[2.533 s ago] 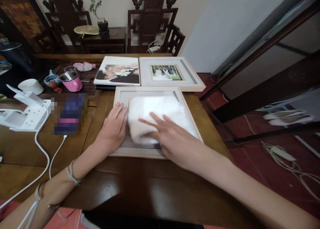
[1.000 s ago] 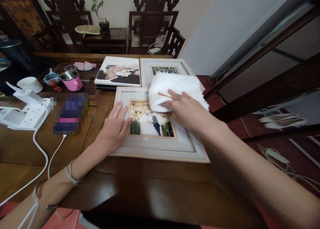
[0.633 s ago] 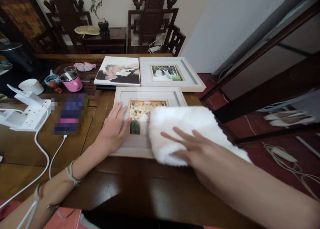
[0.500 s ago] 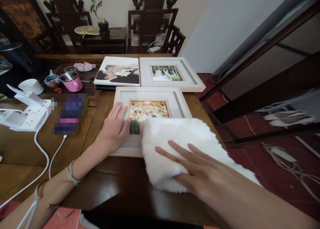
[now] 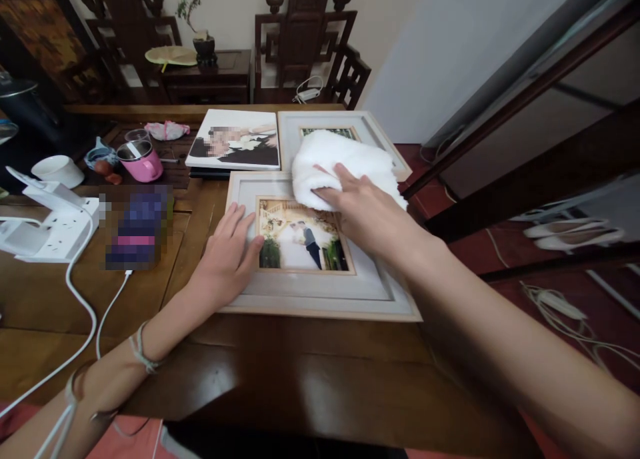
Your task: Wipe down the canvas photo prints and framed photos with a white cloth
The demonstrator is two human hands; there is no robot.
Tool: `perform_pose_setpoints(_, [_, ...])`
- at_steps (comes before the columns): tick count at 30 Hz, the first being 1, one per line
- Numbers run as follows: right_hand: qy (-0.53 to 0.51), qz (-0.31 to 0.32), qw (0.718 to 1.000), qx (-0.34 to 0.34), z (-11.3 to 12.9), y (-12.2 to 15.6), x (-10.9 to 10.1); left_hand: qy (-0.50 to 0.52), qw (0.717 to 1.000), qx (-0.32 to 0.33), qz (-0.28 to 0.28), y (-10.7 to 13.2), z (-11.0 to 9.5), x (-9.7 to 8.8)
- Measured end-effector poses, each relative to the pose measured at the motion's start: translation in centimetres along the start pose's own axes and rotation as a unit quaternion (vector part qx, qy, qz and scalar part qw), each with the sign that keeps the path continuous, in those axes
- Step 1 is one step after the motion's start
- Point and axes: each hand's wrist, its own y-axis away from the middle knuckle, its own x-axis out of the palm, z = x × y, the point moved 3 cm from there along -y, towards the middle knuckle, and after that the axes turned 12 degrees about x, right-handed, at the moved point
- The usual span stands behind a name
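A pale wooden picture frame (image 5: 320,295) with a wedding photo lies flat on the dark wooden table (image 5: 280,379) in front of me. My left hand (image 5: 225,259) rests flat on the frame's left border, fingers spread. My right hand (image 5: 363,209) presses a fluffy white cloth (image 5: 340,162) against the frame's far right corner, fingers laid over the cloth. The cloth also covers part of a second frame (image 5: 295,135) lying behind.
An unframed photo print (image 5: 235,142) lies at the back left of the frames. A pink mug (image 5: 140,165), a white cup (image 5: 57,171), a white power strip (image 5: 47,229) with cables and a blurred phone (image 5: 135,229) sit to the left. The table edge drops to red floor on the right.
My right hand swept the cloth from the frame's near right edge back up to its far right corner. The left hand has stayed on the left border.
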Motion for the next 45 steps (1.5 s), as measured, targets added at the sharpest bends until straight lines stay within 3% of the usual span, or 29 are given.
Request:
perform_pose_setpoints(4, [-0.028, 0.064, 0.997, -0.031, 1.4, 1.2, 0.2, -0.004, 1.000, 0.004, 0.000, 0.0, 0.0, 0.0])
perform_pose_setpoints(9, [-0.106, 0.126, 0.980, -0.113, 3.8, 6.6, -1.7, -0.014, 1.000, 0.010, -0.001, 0.0, 0.1, 0.1])
perform_pose_setpoints(15, [-0.222, 0.107, 0.953, -0.176, 5.2, 12.0, -4.3, -0.013, 0.999, 0.027, -0.014, 0.1, 0.2, 0.1])
perform_pose_setpoints(20, [-0.206, 0.109, 0.959, -0.159, 5.0, 10.8, -3.7, -0.014, 1.000, 0.021, -0.009, 0.1, 0.2, 0.1])
perform_pose_setpoints(25, [-0.094, 0.100, 0.986, -0.092, 2.6, 5.8, -1.4, -0.015, 1.000, 0.014, -0.004, 0.0, 0.1, 0.1])
perform_pose_setpoints(29, [-0.032, 0.036, 0.999, -0.010, 0.9, 1.4, -0.3, -0.015, 1.000, 0.013, -0.002, 0.0, 0.1, 0.1])
perform_pose_setpoints(32, [-0.006, 0.001, 0.999, -0.036, 1.6, 0.1, 0.4, -0.017, 1.000, 0.015, 0.000, 0.0, 0.1, 0.1])
perform_pose_setpoints(36, [0.005, 0.025, 0.998, -0.053, 3.3, 1.9, 0.6, -0.018, 1.000, 0.018, -0.002, 0.0, 0.0, 0.0])
perform_pose_setpoints(41, [-0.094, 0.094, 0.983, -0.130, 4.8, 6.9, -1.2, -0.023, 0.999, 0.028, 0.001, 0.0, 0.2, 0.1])
perform_pose_setpoints(45, [-0.127, 0.086, 0.973, -0.174, 5.7, 9.9, -1.6, -0.019, 0.999, 0.032, -0.006, 0.1, 0.4, 0.1])
